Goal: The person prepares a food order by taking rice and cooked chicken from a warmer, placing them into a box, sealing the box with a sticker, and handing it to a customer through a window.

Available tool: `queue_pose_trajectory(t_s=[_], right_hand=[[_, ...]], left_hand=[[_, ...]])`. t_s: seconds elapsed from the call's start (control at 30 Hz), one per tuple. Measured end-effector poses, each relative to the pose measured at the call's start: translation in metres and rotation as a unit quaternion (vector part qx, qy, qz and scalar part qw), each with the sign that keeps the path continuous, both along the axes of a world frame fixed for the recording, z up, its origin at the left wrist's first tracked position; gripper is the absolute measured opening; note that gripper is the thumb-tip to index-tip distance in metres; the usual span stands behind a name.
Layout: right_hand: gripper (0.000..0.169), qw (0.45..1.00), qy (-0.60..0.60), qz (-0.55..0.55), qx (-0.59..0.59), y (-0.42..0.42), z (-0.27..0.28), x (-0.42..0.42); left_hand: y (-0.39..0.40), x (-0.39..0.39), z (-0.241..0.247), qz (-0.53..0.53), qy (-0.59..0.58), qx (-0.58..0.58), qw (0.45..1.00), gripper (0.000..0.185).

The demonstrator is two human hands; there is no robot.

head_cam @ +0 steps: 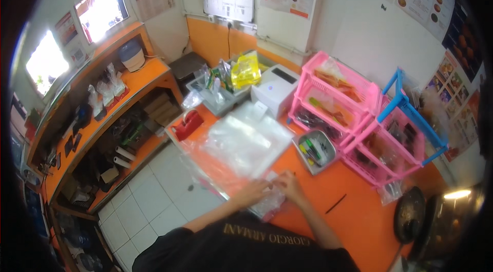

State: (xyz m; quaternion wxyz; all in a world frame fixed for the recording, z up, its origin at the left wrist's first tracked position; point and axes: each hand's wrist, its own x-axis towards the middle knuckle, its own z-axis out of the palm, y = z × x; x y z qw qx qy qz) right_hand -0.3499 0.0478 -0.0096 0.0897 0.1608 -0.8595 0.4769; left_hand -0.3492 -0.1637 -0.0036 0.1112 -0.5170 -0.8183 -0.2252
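Note:
Close to my body, a small clear plastic bag is held at the front edge of the orange table. My left hand grips its upper edge from the left. From the right, my right hand pinches the same edge with bent fingers, almost touching the left. The bag's contents are too blurred to tell. Just beyond my hands lies a stack of large clear plastic bags. A dark pen-like stick rests on the table to the right of my right forearm.
Behind the bags stand a red tape dispenser, a grey bin of packets and a white printer. Rightward are a metal tray of markers, pink basket racks, a blue rack frame and a dark pan.

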Motion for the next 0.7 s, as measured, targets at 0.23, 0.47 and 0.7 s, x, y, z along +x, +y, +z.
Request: queue_pose_trajectory(t_s=[0.23, 0.47, 0.7], right_hand=[[0.029, 0.983, -0.11, 0.044, -0.137, -0.026, -0.01, 0.028], [0.022, 0.999, 0.021, -0.027, 0.007, 0.001, -0.045, 0.04], [0.019, 0.995, 0.033, -0.072, 0.061, -0.007, -0.012, 0.056]], left_hand=[[0.002, 0.004, -0.053, 0.106, -0.278, 0.1, 0.95, 0.041], [0.0, 0.008, -0.022, 0.112, -0.218, 0.041, 0.969, 0.04], [-0.002, 0.006, -0.047, 0.142, -0.246, 0.076, 0.956, 0.036]])
